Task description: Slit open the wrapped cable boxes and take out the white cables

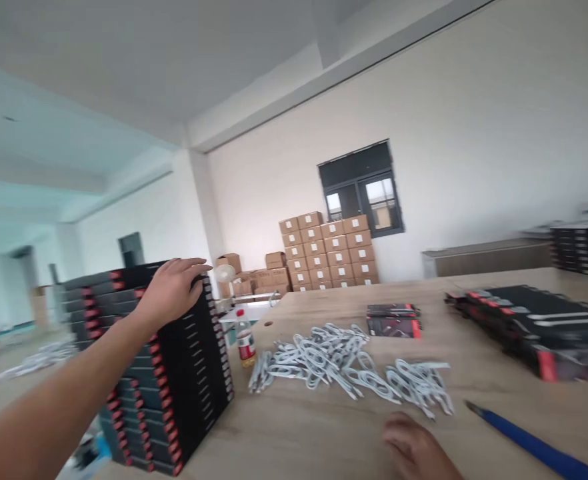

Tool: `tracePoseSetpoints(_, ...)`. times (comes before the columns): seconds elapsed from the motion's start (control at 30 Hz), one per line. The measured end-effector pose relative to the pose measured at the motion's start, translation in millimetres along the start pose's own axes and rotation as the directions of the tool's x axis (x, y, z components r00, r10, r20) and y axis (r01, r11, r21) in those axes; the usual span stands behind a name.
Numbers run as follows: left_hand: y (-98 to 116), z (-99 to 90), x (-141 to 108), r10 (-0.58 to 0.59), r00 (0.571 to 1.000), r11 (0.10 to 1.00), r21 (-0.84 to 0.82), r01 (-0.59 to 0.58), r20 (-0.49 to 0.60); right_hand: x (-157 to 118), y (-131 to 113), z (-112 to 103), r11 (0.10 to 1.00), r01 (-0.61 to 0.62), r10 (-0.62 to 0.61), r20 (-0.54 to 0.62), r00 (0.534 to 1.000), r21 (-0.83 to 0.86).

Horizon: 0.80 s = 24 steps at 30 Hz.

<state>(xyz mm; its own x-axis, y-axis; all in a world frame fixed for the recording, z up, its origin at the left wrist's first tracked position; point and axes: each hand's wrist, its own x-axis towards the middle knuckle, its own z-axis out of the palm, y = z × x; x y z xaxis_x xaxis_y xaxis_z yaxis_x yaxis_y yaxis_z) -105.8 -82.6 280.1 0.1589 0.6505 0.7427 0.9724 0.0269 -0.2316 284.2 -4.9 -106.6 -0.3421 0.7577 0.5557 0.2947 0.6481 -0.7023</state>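
Observation:
My left hand (177,287) lies with its fingers spread on top of a tall stack of black boxes with red marks (174,373) at the left. Low in the view, my right hand (414,443) is over the wooden table (284,440), its fingers curled; whatever they may hold is too blurred to make out. A heap of coiled white cables (324,360) lies beyond it. Right of that hand is a blue tool with a dark tip (529,440).
A bottle with a red cap (245,340) stands beside the stack. Small packages (393,321) lie behind the cables, and flat black boxes (549,320) lie at the right. Cartons (329,253) are piled by the far wall.

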Motion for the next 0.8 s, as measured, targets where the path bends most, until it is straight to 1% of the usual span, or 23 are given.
tracePoseSetpoints(0.03,19,20.3,-3,0.046,0.997,0.996,-0.072,-0.050,-0.058,2,-5,0,1.000,0.001,-0.001,-0.027,1.000,0.008)
tracePoseSetpoints(0.1,70,70.5,-20,0.102,0.986,0.948,-0.286,-0.137,-0.135,6,-10,3,1.000,-0.007,0.008,-0.056,0.998,0.022)
tracePoseSetpoints(0.13,100,98.6,-35,0.100,0.988,0.902,-0.408,-0.142,-0.122,8,-11,5,1.000,-0.012,0.014,-0.060,0.998,0.026)
tracePoseSetpoints(0.2,167,156.2,-71,0.060,0.997,0.777,-0.625,-0.076,-0.047,9,-10,5,0.999,-0.014,0.016,-0.073,0.997,0.030)
tracePoseSetpoints(0.27,230,208.1,-110,0.040,0.999,0.724,-0.689,-0.039,-0.015,9,-8,0,0.999,0.017,-0.014,-0.130,0.991,0.027)
tracePoseSetpoints(0.3,257,229.0,-128,0.028,1.000,0.703,-0.711,-0.016,0.004,8,-7,-5,0.999,0.037,-0.033,-0.173,0.984,0.023)
tracePoseSetpoints(0.33,279,245.7,-144,0.029,0.999,0.678,-0.735,0.008,0.038,7,-7,-12,0.999,0.052,-0.047,-0.219,0.975,0.015)
tracePoseSetpoints(0.37,297,257.7,-157,0.070,0.995,0.660,-0.751,0.008,0.072,7,-6,-20,0.998,0.056,-0.052,-0.265,0.963,0.006)
tracePoseSetpoints(0.4,310,265.6,-166,0.137,0.985,0.643,-0.766,-0.007,0.106,8,-5,-29,0.999,0.046,-0.045,-0.313,0.949,-0.003)
tracePoseSetpoints(0.47,324,272.4,-175,0.269,0.954,0.605,-0.794,-0.059,0.135,17,1,-50,0.999,-0.001,-0.015,-0.410,0.912,-0.040)
tracePoseSetpoints(0.5,327,274.1,-176,0.320,0.937,0.588,-0.805,-0.081,0.140,26,8,-61,0.994,-0.044,-0.007,-0.437,0.899,-0.105)
tracePoseSetpoints(0.53,328,276.4,-176,0.348,0.926,0.577,-0.812,-0.089,0.146,40,16,-71,0.974,-0.097,-0.003,-0.441,0.898,-0.203)
tracePoseSetpoints(0.57,329,280.2,-175,0.358,0.921,0.574,-0.814,-0.086,0.155,56,27,-80,0.937,-0.149,0.002,-0.422,0.907,-0.317)
tracePoseSetpoints(0.6,329,286.2,-174,0.361,0.918,0.577,-0.812,-0.080,0.166,75,39,-87,0.874,-0.197,0.015,-0.380,0.925,-0.444)
tracePoseSetpoints(0.63,330,294.4,-173,0.357,0.918,0.585,-0.808,-0.073,0.175,96,52,-93,0.816,-0.225,0.040,-0.335,0.941,-0.533)
tracePoseSetpoints(0.67,331,304.6,-174,0.353,0.918,0.593,-0.802,-0.072,0.179,117,65,-97,0.768,-0.244,0.070,-0.300,0.951,-0.592)
tracePoseSetpoints(0.73,336,329.0,-178,0.359,0.918,0.606,-0.790,-0.093,0.168,155,90,-100,0.704,-0.273,0.136,-0.253,0.958,-0.656)
tracePoseSetpoints(0.8,341,354.0,-186,0.369,0.918,0.618,-0.776,-0.125,0.147,182,109,-98,0.632,-0.305,0.211,-0.220,0.952,-0.713)
